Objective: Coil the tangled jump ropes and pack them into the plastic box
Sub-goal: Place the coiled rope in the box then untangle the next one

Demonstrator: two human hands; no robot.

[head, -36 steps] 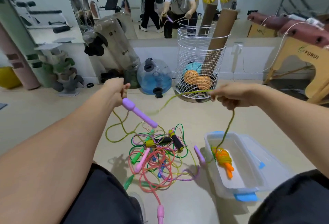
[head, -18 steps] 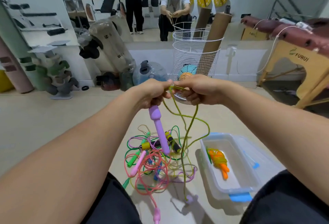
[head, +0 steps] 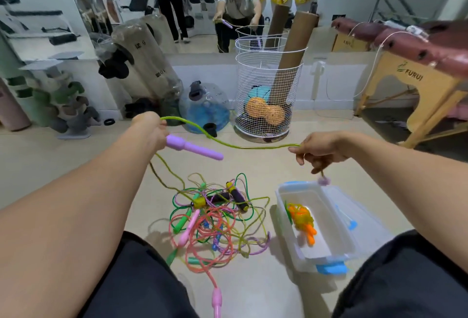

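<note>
My left hand grips the top of a purple jump-rope handle together with loops of its yellow-green cord. The cord stretches rightward to my right hand, which pinches it; the second purple handle end dangles below that hand. On the floor between my knees lies a tangled pile of jump ropes in pink, green, purple and yellow. To its right stands the clear plastic box with blue clips, holding a coiled orange-handled rope.
A white wire basket with cardboard tubes and balls stands ahead. A blue water jug sits to its left, a wooden massage table at the right. A wall mirror behind reflects the room.
My hands were together at the centre half a second ago; now they have pulled apart, stretching a length of yellow-green cord between them. The purple handle swung from hanging down to pointing right.
</note>
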